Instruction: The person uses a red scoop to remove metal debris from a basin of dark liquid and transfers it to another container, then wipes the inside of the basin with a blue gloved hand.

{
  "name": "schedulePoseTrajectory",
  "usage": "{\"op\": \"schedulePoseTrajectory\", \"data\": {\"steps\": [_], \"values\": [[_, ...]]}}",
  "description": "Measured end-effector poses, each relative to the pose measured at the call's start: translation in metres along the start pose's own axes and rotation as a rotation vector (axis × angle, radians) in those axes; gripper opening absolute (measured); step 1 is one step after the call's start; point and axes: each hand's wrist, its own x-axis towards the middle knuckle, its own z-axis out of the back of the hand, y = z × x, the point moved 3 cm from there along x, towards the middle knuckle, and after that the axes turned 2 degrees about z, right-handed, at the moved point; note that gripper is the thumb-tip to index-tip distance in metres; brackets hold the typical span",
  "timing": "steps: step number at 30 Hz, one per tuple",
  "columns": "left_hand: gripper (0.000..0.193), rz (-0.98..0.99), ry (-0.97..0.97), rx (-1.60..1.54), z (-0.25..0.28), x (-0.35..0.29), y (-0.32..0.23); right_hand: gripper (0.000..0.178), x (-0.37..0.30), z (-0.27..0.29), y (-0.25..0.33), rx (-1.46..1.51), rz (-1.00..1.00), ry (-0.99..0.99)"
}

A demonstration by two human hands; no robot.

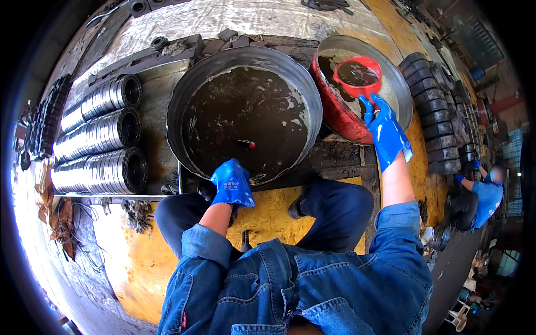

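Observation:
My right hand [388, 131], in a blue rubber glove, grips a red plastic dipper [375, 88] by its handle side. Dark liquid fills the dipper's bowl, held over a round tub [340, 114] with a red outer wall. My left hand [230, 181], gloved the same, is closed at the near rim of a wide metal basin [177, 120]. What it holds, if anything, is hidden beneath the fingers. Murky brown liquid with foam patches fills this basin. A small red-tipped object [251, 145] shows at the liquid's surface just beyond my left hand; whether it joins the hand I cannot tell.
Three rows of shiny metal rings [97, 170] lie on a metal tray left of the basin. Dark ring stacks [432, 111] stand right of the tub. Another person [484, 195] in blue is at the far right. Yellow boarding [273, 215] lies beneath my legs.

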Motion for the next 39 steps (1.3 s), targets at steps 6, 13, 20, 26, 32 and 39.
{"op": "schedulePoseTrajectory", "data": {"steps": [6, 13, 20, 26, 32, 39], "values": [[0.016, -0.003, -0.071, -0.027, -0.003, -0.001, 0.003, 0.044, -0.019, 0.02, 0.011, -0.854, 0.432, -0.236], [0.016, -0.052, -0.074, 0.002, -0.001, -0.003, 0.008, 0.058, -0.008, 0.041, 0.027, -1.95, 0.604, -0.466], [0.015, -0.168, -0.083, 0.007, -0.004, -0.006, -0.004, 0.066, -0.029, -0.011, 0.009, -1.101, 0.47, -0.069], [0.022, -0.042, -0.07, -0.022, -0.005, -0.001, 0.006, 0.052, -0.053, -0.11, -0.114, -0.971, 0.267, 0.278], [0.025, -0.011, 0.061, -0.036, 0.008, -0.004, -0.008, 0.041, 0.066, -0.041, -0.222, -1.135, 0.354, 0.091], [0.022, -0.01, 0.014, -0.058, 0.003, -0.003, 0.002, 0.057, -0.047, -0.114, -0.275, -0.934, 0.005, 0.264]]}}
